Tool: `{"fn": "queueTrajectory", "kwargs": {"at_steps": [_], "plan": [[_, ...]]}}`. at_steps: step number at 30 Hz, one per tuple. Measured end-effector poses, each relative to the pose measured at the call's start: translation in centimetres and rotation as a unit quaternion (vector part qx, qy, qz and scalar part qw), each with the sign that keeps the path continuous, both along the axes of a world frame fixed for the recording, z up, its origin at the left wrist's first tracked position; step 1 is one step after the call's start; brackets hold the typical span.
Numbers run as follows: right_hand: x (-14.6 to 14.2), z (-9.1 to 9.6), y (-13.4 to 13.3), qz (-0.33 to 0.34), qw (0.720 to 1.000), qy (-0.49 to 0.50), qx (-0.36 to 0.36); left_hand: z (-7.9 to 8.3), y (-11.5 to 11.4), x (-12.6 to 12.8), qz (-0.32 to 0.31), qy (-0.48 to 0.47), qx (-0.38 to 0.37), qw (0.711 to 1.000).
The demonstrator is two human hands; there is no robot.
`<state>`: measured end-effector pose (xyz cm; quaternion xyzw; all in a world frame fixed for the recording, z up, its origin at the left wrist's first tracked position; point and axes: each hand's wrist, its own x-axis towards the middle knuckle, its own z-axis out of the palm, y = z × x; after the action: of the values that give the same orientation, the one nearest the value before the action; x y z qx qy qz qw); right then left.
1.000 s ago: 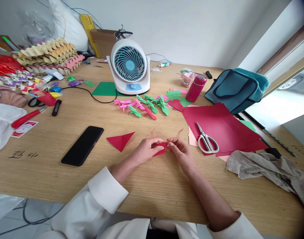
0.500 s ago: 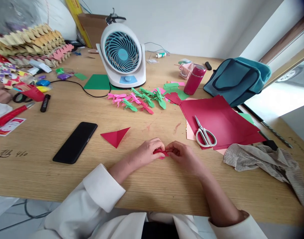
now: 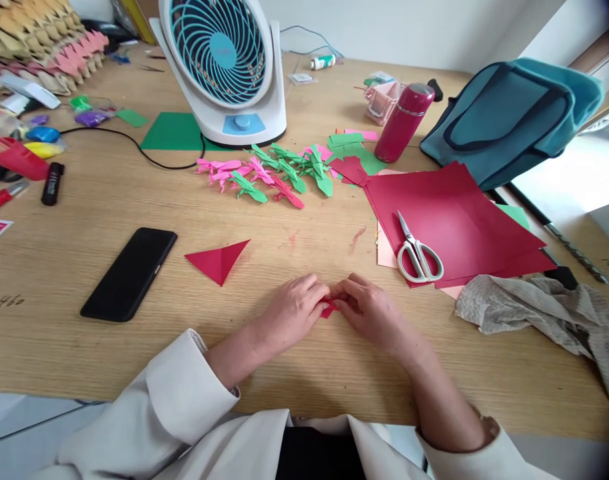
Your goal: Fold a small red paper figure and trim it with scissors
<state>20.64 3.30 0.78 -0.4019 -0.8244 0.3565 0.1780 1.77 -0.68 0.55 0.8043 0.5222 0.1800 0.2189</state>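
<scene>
Hands drawn closer together than a second ago; small red paper [image 3: 328,309] now mostly hidden. Left hand [image 3: 292,312] and right hand [image 3: 373,312] both in narrow grip on it, low over table [image 3: 109,353]. Likely needs aligned edges, firm even crease.

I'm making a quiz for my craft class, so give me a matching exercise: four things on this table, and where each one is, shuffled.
1 scissors
2 phone
3 flask
4 red folded piece

A standing beside the teal bag
B pinched between left hand and right hand
C on bare wood, left of the red triangle
D lying on the red sheets

Pairs: 1-D, 2-C, 3-A, 4-B
</scene>
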Motion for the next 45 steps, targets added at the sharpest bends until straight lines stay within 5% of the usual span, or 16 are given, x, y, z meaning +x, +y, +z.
{"fn": "queueTrajectory", "kwargs": {"at_steps": [22, 45], "plan": [[-1.0, 1.2, 0.5, 0.003, 0.994, -0.112, -0.016, 0.6, -0.2, 0.8, 0.050, 0.032, -0.024, 0.998], [1.1, -0.4, -0.5, 0.093, 0.991, -0.002, 0.098, -0.4, -1.2, 0.5, 0.002, 0.070, 0.069, 0.995]]}}
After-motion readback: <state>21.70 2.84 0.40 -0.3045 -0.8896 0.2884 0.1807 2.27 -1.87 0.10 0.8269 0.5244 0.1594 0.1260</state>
